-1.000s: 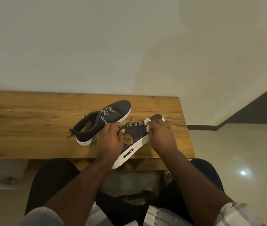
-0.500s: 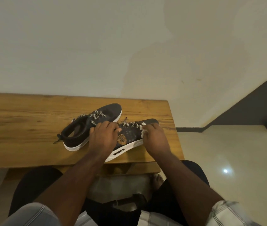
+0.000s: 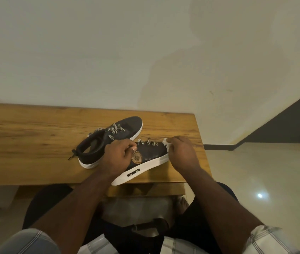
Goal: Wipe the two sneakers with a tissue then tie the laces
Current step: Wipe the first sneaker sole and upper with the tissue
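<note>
Wooden bench [image 3: 35, 143] carries two dark sneakers. Left hand [image 3: 118, 156] clamps the near sneaker [image 3: 149, 158]; right hand [image 3: 182, 154] pinches a white tissue [image 3: 165, 143] at its toe.

Over the last second the right hand [image 3: 181, 154] has carried the tissue [image 3: 166, 143] along the near sneaker [image 3: 146, 160] — from the laces just behind the toe, forward onto the toe itself, which it now covers. That sneaker's heel has swung out past the wooden table's [image 3: 35, 143] front edge. The left hand [image 3: 119, 156] has slid slightly back — the gold badge [image 3: 136, 157] is now fully exposed.
</note>
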